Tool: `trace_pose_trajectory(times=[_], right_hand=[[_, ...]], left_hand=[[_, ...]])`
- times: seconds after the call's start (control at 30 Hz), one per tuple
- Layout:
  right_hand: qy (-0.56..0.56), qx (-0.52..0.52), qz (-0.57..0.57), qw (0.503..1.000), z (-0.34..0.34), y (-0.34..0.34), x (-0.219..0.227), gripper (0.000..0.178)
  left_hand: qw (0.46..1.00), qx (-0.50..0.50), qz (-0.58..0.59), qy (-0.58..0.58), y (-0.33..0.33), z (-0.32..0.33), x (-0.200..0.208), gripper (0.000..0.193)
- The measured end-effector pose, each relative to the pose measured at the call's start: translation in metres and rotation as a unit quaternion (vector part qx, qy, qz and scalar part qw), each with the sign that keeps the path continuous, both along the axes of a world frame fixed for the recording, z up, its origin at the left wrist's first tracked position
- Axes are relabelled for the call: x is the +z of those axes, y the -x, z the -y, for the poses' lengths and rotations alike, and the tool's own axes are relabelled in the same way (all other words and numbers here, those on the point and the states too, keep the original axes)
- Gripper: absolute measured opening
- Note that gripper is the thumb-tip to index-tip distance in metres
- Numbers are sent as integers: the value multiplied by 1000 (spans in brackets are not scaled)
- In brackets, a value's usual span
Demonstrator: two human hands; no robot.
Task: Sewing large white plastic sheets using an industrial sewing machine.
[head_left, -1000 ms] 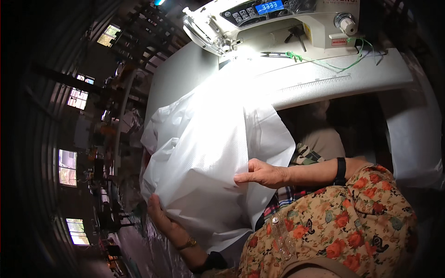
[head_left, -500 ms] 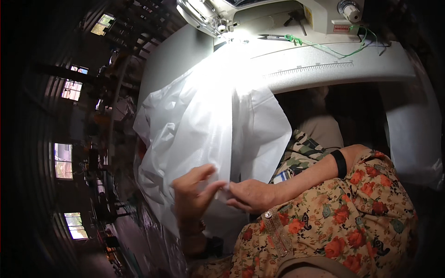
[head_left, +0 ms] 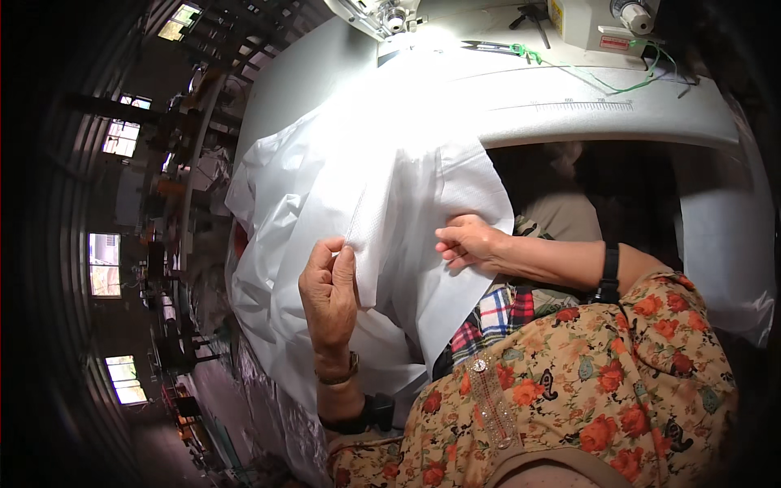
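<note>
A large white fabric piece drapes from the sewing machine down over the table's front edge toward my lap. My left hand pinches a folded strip along its edge between thumb and fingers. To the right, my right hand hovers over or rests on the fabric with its fingers curled in; whether anything small is in them is hidden. Bright lamp light washes out the cloth near the machine's needle, so that part does not show.
A dark slender tool lies on the machine bed beside green thread. A ruler scale runs along the pale table edge. White sheeting hangs at the far right. Cluttered racks stand at the left.
My hands were together low on the fabric and have parted. The left has moved up to the folded edge; the right has moved up and to the right. The fold has shifted left.
</note>
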State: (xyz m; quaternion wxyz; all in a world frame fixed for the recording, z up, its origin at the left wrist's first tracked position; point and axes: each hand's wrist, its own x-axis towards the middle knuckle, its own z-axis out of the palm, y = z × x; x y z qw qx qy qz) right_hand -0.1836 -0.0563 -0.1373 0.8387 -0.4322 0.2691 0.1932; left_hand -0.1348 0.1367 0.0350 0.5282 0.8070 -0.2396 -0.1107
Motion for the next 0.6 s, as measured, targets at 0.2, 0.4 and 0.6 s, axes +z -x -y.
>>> trace_pose_trajectory(times=[0.2, 0.4, 0.6], right_hand=[[31, 15, 100, 994, -3, -6, 4, 18], [106, -15, 311, 944, 11, 41, 74, 20], [52, 18, 346, 937, 21, 54, 109, 31]], left_hand=[[999, 21, 40, 30, -10, 9, 5, 14], [998, 45, 36, 33, -12, 4, 16, 12], [997, 19, -36, 73, -4, 15, 16, 12]])
